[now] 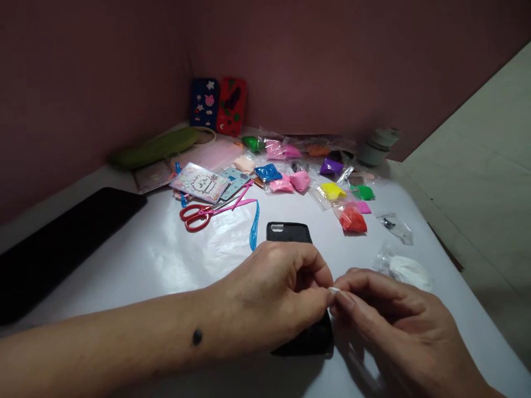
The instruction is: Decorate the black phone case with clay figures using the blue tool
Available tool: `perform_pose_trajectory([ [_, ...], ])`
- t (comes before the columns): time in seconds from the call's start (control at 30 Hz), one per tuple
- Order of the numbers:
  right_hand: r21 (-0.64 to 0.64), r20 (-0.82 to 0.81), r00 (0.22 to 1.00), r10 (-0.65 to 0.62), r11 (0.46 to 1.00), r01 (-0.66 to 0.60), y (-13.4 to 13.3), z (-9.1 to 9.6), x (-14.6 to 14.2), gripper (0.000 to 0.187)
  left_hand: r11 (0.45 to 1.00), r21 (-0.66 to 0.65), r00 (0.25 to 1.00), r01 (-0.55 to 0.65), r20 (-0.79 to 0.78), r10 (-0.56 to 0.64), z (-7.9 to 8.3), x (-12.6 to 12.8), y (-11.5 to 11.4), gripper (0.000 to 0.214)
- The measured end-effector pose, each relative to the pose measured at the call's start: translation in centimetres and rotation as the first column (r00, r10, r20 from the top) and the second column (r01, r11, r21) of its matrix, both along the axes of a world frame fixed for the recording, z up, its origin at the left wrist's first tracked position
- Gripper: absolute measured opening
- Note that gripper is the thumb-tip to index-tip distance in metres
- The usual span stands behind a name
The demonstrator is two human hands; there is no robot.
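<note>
Between the fingertips of both hands is a tiny piece of white clay (334,289). My left hand (286,287) pinches it from the left, thumb and forefinger closed. From the other side my right hand (394,320) grips it between thumb and forefinger. Below my left hand a black phone case (289,231) lies on the table, its middle covered by the hand; a camera cutout shows at its far end. Just beyond my right hand rests a clear bag of white clay (409,271), partly hidden by the fingers.
Red-handled scissors (196,217), a blue plastic tool (254,226) and a card pack (199,183) lie left of centre. Bags of coloured clay, such as yellow clay (333,191), spread behind. Two decorated cases (231,106) lean on the wall. A black slab (74,243) lies left.
</note>
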State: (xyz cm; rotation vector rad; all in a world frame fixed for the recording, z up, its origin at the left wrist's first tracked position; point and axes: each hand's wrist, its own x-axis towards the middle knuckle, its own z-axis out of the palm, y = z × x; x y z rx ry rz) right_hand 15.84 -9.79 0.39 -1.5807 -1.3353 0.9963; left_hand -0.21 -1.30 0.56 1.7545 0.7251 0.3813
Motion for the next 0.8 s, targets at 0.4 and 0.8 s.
perform_pose_trajectory([
  [0.4, -0.110, -0.101, 0.995, -0.019, 0.994, 0.008, -0.10, 0.29, -0.15, 0.021, 1.000, -0.001, 0.999, 0.008, -0.044, -0.009, 0.09, 0.21, 0.05, 0.006],
  [0.8, -0.134, -0.209, 0.978, -0.014, 0.991, -0.014, -0.18, -0.25, 0.35, 0.017, 0.936, -0.351, 0.995, 0.023, -0.087, -0.057, -0.26, 0.40, 0.20, 0.009],
])
